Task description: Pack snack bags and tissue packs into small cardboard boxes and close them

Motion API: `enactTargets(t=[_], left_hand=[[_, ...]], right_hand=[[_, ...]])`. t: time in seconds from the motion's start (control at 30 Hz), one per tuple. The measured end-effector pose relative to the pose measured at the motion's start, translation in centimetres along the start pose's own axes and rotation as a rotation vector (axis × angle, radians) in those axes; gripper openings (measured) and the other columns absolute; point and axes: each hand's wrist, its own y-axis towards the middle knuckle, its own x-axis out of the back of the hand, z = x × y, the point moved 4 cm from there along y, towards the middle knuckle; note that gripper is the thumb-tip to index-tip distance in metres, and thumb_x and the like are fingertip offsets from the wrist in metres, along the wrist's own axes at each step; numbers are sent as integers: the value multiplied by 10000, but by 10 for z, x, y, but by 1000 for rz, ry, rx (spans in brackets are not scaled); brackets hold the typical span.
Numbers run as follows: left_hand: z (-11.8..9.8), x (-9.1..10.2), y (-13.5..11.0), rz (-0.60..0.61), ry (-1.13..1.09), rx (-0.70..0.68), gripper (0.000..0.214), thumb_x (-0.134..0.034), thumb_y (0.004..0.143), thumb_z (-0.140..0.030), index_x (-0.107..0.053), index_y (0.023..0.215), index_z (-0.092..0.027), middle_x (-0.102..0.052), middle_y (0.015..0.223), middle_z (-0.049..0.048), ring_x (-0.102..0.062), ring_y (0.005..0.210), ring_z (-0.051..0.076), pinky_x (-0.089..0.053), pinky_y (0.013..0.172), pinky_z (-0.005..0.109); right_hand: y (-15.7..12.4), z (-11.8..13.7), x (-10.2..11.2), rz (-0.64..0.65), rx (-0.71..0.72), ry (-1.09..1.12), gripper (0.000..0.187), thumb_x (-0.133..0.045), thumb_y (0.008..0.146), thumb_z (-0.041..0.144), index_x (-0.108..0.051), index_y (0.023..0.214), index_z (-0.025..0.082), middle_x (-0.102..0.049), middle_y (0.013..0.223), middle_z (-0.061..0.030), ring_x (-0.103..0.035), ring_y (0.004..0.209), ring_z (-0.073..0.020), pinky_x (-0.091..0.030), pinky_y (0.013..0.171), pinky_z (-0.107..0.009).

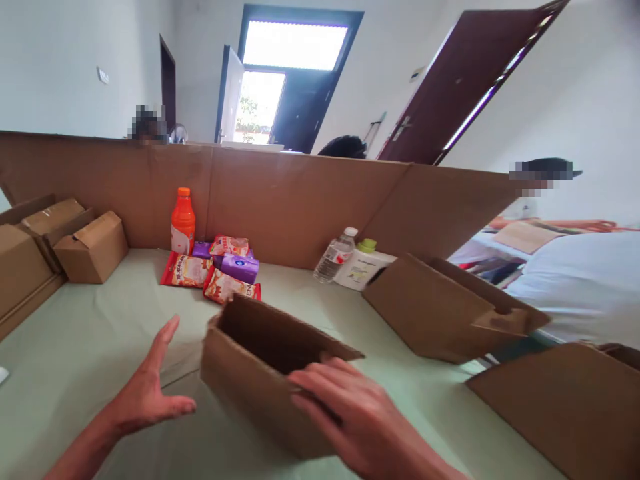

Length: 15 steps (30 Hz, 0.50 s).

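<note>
Right hand comes in from the bottom edge and lies on the near wall of the open cardboard box, fingers almost straight and reaching its rim, pressing rather than clasping. Behind everything a tall cardboard screen fences the green-covered table, where the box stands just ahead of the person, mouth up and tipped away. To handle it well, I judge the right palm should pin that wall while the left hand, spread wide, empty and just beside the box's left corner, steadies that end so the carton does not slide on the cloth. Well apart sit an orange bottle and snack packets. Hidden are the right thumb, so a pinch cannot be ruled out, and the box's floor; the packet print is too small to read
</note>
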Motion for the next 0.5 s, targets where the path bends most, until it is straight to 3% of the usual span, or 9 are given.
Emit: enactTargets(t=[0.07,0.13,0.2,0.27,0.37,0.43,0.5], left_hand=[[3,13,-5,-27,-37,-13,1271,-669,646,-820,-16,1598,-287,-75,1684,152,-140,1532,392,-175,1224,606],[7,22,-11,-48,-64,-23,1311,-643,604,-861,1,1597,-297,-58,1686,146,-119,1534,396,-172,1228,592],[10,27,-13,-53,-86,-20,1307,-649,599,-858,1,1596,-317,-48,1690,130,-106,1537,392,-165,1234,579],[15,28,-9,-34,-112,-8,1307,-683,599,-833,-8,1595,-323,-33,1691,124,-88,1539,393,-140,1238,580],[23,21,11,14,-215,-7,1334,-744,588,-788,-20,1597,-304,-39,1689,135,-93,1534,411,-146,1230,602],[26,14,29,42,-342,-62,1353,-777,577,-764,-22,1598,-296,-131,1677,147,-174,1514,436,-244,1200,621],[25,8,42,69,-454,-134,1335,-799,579,-740,-64,1599,-291,-298,1627,152,-314,1459,458,-368,1137,626]], right_hand=[[17,20,-2,-1,78,89,195,-544,972,352,-724,975,277,-769,900,-41,-713,768,-201,-561,760,-363],[14,13,2,-144,16,161,214,-579,951,404,-717,1062,285,-739,1126,-78,-704,983,-249,-540,895,-411],[-4,-17,3,-361,-219,202,248,-560,956,414,-704,1113,287,-665,1300,-93,-650,1145,-277,-510,968,-440],[-27,-54,-14,-444,-513,287,288,-523,967,445,-700,1118,275,-678,1279,-98,-659,1135,-277,-533,929,-427],[-50,-86,-71,-263,-799,594,470,-480,946,590,-678,1191,242,-741,1142,-118,-709,1016,-281,-586,801,-402],[-55,-87,-108,-162,-847,775,594,-469,911,673,-655,1256,226,-728,1185,-132,-694,1062,-293,-586,840,-416],[-54,-83,-129,-142,-861,835,650,-475,874,727,-680,1229,221,-703,1248,-127,-649,1149,-310,-551,939,-435]])
